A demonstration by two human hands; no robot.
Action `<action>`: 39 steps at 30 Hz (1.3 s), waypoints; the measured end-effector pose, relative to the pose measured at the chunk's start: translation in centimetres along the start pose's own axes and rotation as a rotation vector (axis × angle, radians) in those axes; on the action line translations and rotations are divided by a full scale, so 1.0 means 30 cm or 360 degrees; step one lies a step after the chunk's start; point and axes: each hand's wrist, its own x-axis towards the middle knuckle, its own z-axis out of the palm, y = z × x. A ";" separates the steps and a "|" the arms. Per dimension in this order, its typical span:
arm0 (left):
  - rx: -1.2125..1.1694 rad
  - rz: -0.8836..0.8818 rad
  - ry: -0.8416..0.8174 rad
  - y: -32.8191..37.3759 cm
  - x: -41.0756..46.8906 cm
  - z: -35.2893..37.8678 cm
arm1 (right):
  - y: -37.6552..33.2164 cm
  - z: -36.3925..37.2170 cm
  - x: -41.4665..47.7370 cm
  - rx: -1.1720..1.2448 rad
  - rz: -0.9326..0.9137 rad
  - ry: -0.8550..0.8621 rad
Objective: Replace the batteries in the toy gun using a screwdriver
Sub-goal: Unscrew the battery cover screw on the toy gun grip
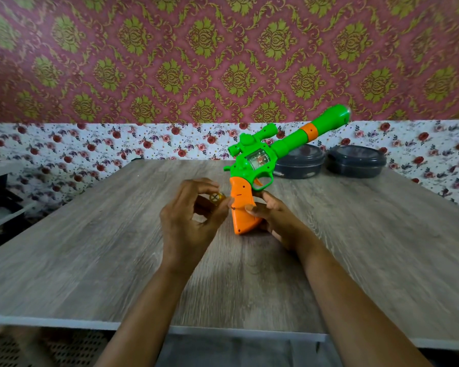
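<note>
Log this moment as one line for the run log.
left hand: holds screwdriver, tip at orange grip | right hand: grips toy gun, butt on table, barrel raised

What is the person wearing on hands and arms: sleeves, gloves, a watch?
Nothing visible. The left hand and right hand are ungloved, no rings seen; the left forearm and right forearm show no sleeve, watch or bracelet down to the frame's bottom edge.

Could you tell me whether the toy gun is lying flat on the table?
No, the right hand holds the toy gun upright by its orange grip, barrel slanting up over the table.
</note>
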 end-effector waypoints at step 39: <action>-0.0106 -0.0183 -0.0125 -0.009 0.005 -0.001 | -0.022 0.012 -0.014 0.0080 -0.0007 -0.0012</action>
